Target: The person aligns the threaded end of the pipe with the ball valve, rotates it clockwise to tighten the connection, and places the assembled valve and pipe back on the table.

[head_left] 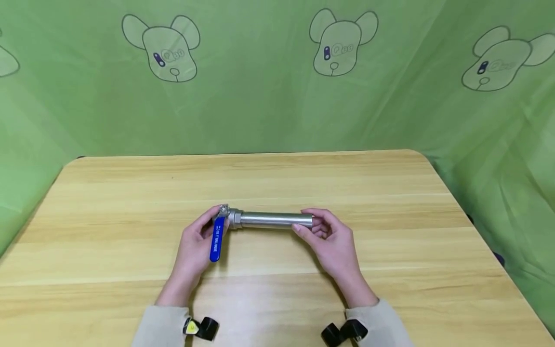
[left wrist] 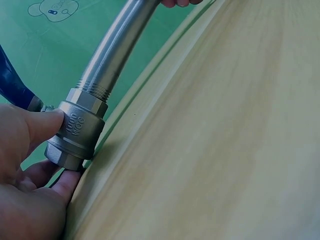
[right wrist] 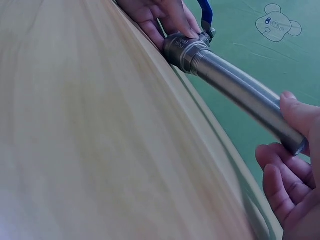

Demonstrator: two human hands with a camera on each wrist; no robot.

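Note:
A steel ball valve (head_left: pixel 234 219) with a blue lever handle (head_left: pixel 217 239) is joined to a straight metal pipe (head_left: pixel 270 220). In the left wrist view a few threads of the pipe (left wrist: pixel 115 47) show just above the hex end of the valve body (left wrist: pixel 77 127). My left hand (head_left: pixel 193 248) grips the valve body, thumb on its side and fingers at its far end. The lever points toward me, across that hand. At the pipe's other end, my right hand (head_left: pixel 337 248) pinches the pipe, thumb on the near side and index finger on the far side; its other fingers are curled.
A light wood table (head_left: pixel 277 178) lies beneath the hands. Green fabric (head_left: pixel 260 111) printed with bear-head outlines hangs behind it and at both sides. Small black devices (head_left: pixel 209 328) are strapped at both sleeve cuffs.

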